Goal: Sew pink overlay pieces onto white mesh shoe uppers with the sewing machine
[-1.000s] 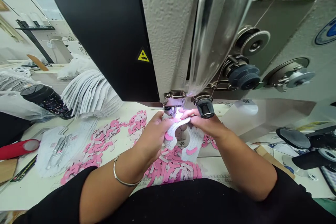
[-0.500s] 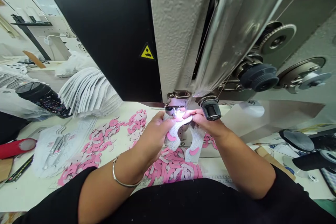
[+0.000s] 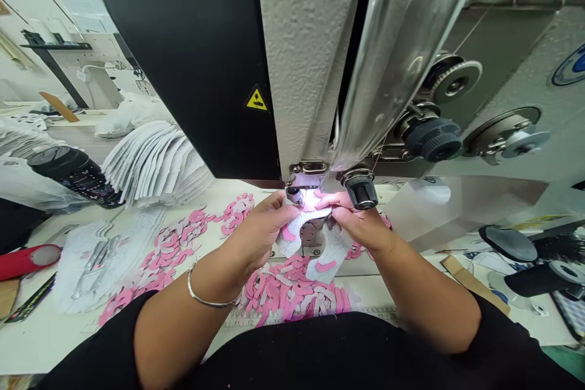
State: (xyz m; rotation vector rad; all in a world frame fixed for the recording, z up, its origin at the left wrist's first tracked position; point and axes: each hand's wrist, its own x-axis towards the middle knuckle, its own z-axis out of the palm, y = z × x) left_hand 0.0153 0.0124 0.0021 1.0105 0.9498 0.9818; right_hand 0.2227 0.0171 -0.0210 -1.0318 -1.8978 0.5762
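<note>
Under the presser foot (image 3: 305,175) of an industrial sewing machine (image 3: 311,61), both hands work at twelve o'clock in the head view, beside a bright light at the needle area. The left hand (image 3: 260,234) and the right hand (image 3: 354,222) each hold a U-shaped white mesh piece (image 3: 336,250) in a narrow pinch, with thumbs and fingers closed on it and the fingertips nearly meeting just in front of the foot. The mesh sits right at the foot, and gripping it so closely from both sides looks meant to keep it flat and steady there. Pink crescent patches (image 3: 325,266) lie on the mesh. At six o'clock, below the hands, a loose heap of pink and white cut pieces (image 3: 292,298) covers the white table (image 3: 59,341), and more pieces spread toward nine o'clock, probably left there to stay within easy reach. At ten o'clock a fanned stack of white mesh pieces (image 3: 155,161) stands beside a black patterned tumbler (image 3: 75,177). A red roll (image 3: 30,259) lies at nine o'clock, and dark thread tension knobs (image 3: 432,140) sit on the machine at two o'clock.
</note>
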